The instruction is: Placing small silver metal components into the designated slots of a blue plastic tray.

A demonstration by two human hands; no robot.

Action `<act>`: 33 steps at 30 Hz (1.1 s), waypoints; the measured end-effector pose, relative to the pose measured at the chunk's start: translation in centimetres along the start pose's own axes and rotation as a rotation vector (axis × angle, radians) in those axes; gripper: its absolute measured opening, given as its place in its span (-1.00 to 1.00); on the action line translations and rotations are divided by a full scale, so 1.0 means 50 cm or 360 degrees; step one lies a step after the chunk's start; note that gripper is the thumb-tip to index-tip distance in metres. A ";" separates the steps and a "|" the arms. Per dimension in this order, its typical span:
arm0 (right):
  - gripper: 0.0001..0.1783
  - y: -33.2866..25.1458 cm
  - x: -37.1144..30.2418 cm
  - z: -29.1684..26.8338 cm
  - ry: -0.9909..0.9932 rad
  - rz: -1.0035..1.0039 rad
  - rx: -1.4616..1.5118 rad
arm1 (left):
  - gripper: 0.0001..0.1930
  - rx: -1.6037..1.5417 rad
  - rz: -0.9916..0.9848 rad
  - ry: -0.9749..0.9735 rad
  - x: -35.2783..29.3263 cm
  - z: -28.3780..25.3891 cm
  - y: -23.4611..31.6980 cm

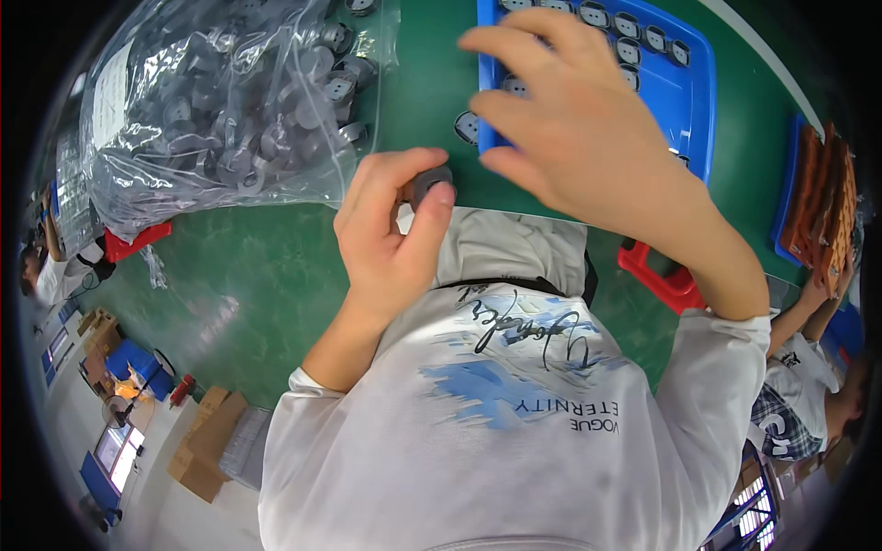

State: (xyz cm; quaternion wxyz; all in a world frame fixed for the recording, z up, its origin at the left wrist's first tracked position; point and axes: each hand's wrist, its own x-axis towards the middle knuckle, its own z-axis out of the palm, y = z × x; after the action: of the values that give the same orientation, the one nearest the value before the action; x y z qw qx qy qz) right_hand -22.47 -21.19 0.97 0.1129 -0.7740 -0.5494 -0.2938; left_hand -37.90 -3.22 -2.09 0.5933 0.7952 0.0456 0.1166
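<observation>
The left hand (390, 230) pinches a small gray round part (430, 182) between its thumb and fingers, just off the near edge of the green tabletop (432, 83). The right hand (560, 110) hovers over the left side of a blue tray (684, 110), open, with fingers spread and slightly blurred. The held part is to the left of the right hand and nearer to the wearer's body. Similar dark parts with pale faces (627, 50) sit along the far side of the tray, and one partly shows beneath the right hand's fingers. A loose part (467, 127) lies on the tabletop just outside the tray's left wall. To the left, a large clear plastic bag (147, 170) bulges with gray pieces, several of them near its right side. At the far right, a second blue tray (787, 197) holds orange-brown pieces (813, 193), with another person (797, 390) beside it. Below the tabletop are a red stool (663, 275) and a green floor (257, 285); cardboard boxes (204, 450) stand at the lower left.
</observation>
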 end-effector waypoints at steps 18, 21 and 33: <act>-0.89 0.130 0.041 -0.102 0.0024 0.1720 0.1673 | -0.89 0.0499 0.0415 0.0123 0.160 0.022 -0.007; -0.86 0.153 -0.045 -0.114 -0.0255 0.1768 0.1510 | -0.91 0.0364 0.0420 0.0092 0.161 0.015 -0.008; -0.72 0.123 -0.198 -0.140 -0.0271 0.1780 0.0971 | -0.76 0.1046 0.0711 -0.0554 0.240 0.064 0.057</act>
State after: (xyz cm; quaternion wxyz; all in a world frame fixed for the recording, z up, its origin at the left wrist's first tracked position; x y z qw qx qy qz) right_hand -21.37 -34.71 1.79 0.4202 -0.8973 -0.1288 0.0415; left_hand -25.72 -4.50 1.35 0.2676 0.9400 -0.1936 0.0857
